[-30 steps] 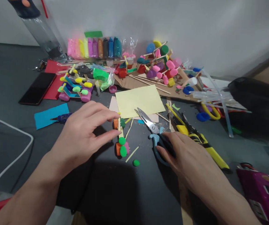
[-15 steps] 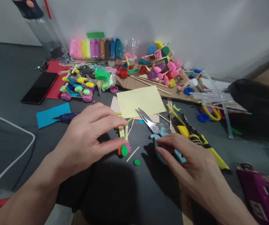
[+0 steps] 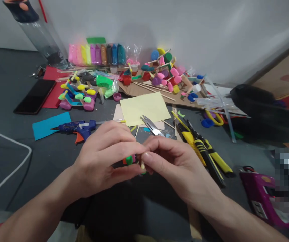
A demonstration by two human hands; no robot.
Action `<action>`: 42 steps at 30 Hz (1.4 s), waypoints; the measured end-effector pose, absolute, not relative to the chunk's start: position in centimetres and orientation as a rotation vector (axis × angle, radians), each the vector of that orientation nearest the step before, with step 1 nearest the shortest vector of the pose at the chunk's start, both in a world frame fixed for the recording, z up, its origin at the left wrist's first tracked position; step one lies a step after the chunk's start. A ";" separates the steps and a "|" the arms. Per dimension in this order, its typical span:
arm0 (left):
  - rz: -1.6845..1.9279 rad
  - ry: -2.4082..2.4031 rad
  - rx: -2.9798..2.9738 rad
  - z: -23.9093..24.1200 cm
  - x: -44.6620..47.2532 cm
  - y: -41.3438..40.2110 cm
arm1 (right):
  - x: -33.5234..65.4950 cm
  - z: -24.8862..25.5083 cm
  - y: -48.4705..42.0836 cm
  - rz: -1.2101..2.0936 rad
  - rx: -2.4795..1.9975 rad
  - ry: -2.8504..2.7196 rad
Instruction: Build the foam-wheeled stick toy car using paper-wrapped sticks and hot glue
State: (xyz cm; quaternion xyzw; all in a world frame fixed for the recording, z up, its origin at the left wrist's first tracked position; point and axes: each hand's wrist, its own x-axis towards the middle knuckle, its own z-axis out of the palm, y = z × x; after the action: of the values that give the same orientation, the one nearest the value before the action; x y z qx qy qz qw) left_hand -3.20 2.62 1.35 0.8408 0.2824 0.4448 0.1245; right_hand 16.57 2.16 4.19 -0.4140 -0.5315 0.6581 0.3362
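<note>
My left hand pinches a short pale stick between thumb and fingertips. My right hand meets it there, thumb and forefinger closed on the same stick, whose upper part they hide. A bit of green shows at the stick's lower end. Just behind the left fingers sits a small piece with green clay and some pink and orange, mostly covered. The scissors lie beyond the right hand, blades showing and handles largely hidden.
A blue glue gun lies left, near a blue sheet and a phone. Yellow paper is ahead. Yellow-black cutting tools lie right. Clay toy cars, clay packs and a bottle stand behind.
My right hand has left the scissors' handles and moved left to meet my left hand at the stick. The view has shifted slightly, and more of the glue gun shows.
</note>
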 end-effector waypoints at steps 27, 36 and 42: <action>1.273 0.781 1.945 1.2 -3.0 2.0 | 17.6 3.9 2.5 1.978 -0.995 -1.285; 1.280 0.784 2.106 1.5 -2.8 2.2 | 17.3 3.9 2.6 2.131 -1.054 -1.098; 1.267 0.798 2.192 1.6 -2.9 2.1 | 17.3 4.5 2.8 2.143 -1.099 -1.168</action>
State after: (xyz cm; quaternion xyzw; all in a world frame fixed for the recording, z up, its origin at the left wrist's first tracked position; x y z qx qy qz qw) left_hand -2.93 2.07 1.61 0.8014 0.2917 0.4632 0.2412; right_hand 17.30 2.76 4.49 -0.3994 -0.4247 0.7791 0.2306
